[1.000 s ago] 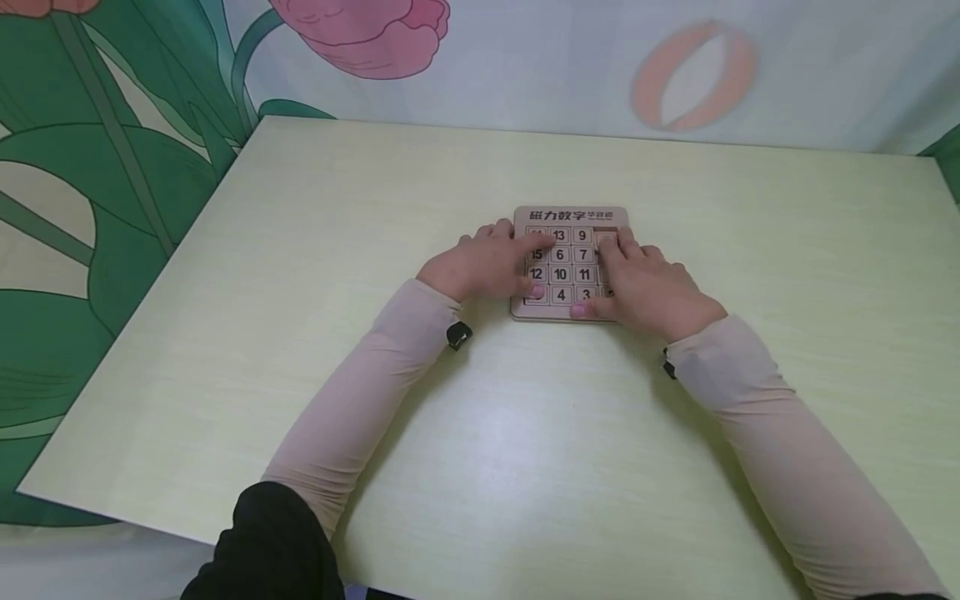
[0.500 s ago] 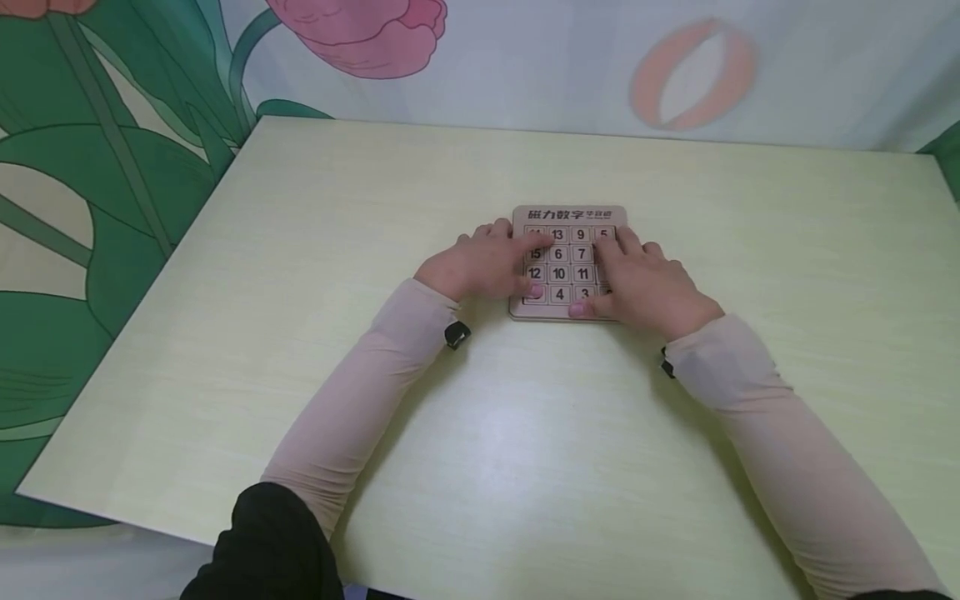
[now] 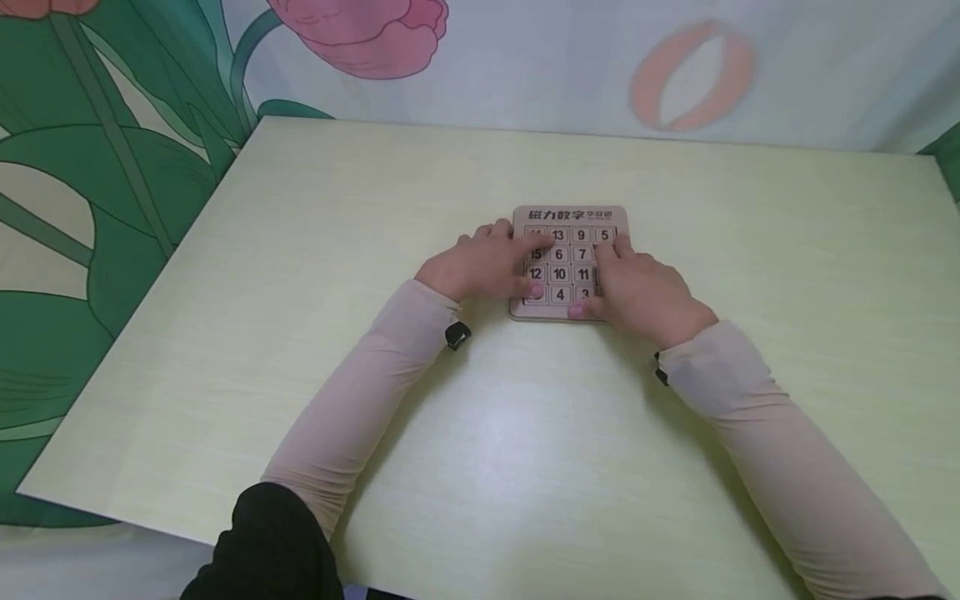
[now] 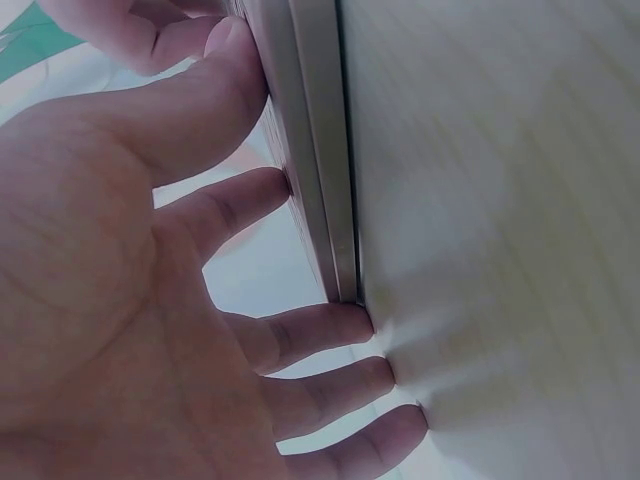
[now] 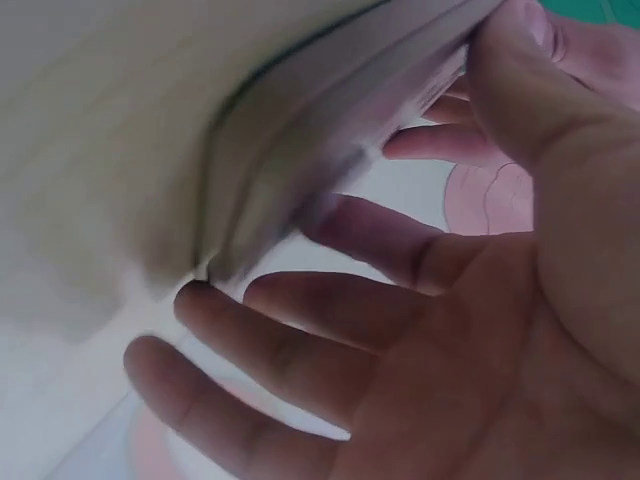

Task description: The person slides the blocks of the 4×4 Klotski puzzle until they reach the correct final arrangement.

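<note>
A sliding number puzzle (image 3: 570, 313), a flat board with rows of numbered square tiles, lies on the table in the head view. My left hand (image 3: 483, 265) rests at its left side. The left thumb and index finger touch the tiles; in the left wrist view the other fingertips (image 4: 375, 372) meet the table beside the board's edge. My right hand (image 3: 648, 292) lies over the board's right side, index fingertip on the right column below the 5 tile (image 3: 604, 235) and thumb near the bottom edge. It hides most of that column. Neither hand grips the board.
A pale wood-grain table (image 3: 480, 467) surrounds the puzzle. Its far edge meets a wall (image 3: 540, 67) printed with big flowers and leaves. Both wrists wear dark straps, and both forearms reach across the table's near half.
The gap at the puzzle's top right now holds the 5 tile. My right hand has drawn slightly nearer and leftward, its index fingertip lower on the column. The left hand has stayed put.
</note>
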Action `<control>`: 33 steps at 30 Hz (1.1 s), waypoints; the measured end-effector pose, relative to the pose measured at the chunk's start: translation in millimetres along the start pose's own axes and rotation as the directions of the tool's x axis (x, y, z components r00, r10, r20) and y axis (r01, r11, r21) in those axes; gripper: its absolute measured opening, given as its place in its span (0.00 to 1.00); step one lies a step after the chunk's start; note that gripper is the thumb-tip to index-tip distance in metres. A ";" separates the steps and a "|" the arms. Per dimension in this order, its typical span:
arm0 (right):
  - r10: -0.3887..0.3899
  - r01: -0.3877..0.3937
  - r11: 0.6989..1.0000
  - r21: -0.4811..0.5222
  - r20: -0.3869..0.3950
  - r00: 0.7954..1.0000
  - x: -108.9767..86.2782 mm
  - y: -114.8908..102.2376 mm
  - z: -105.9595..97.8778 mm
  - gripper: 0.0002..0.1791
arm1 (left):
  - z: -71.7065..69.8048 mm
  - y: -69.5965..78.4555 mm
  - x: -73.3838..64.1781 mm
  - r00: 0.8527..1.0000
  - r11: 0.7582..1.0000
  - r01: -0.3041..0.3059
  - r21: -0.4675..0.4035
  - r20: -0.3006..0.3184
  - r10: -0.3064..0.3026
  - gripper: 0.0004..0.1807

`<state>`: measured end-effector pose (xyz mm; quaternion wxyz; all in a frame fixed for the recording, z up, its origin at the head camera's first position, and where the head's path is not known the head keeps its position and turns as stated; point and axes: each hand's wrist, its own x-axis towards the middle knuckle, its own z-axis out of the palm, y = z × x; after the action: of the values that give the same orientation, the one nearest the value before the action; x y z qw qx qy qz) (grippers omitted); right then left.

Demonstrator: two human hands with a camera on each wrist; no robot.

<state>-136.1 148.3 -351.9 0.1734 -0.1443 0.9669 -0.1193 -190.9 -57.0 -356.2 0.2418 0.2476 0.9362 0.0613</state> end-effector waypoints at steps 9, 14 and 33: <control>0.012 -0.013 0.999 -0.049 -0.025 1.000 -2.6 -6.9 -1.5 0.38 | -2.5 0.9 -2.0 1.000 1.000 0.009 -0.002 0.005 -0.009 0.42; 0.023 -0.022 0.997 -0.072 0.018 1.000 -4.4 -5.9 -1.0 0.46 | -2.6 0.9 -2.3 1.000 1.000 0.002 -0.004 0.003 -0.002 0.42; 0.081 -0.081 0.997 -0.019 -0.010 0.997 -6.4 -1.5 6.8 0.53 | -1.2 0.7 -1.1 1.000 1.000 0.008 -0.008 0.004 -0.008 0.42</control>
<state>-127.4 147.7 -355.7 0.1723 -0.1059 0.9738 -0.1036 -190.4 -57.0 -354.5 0.2448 0.2429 0.9365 0.0636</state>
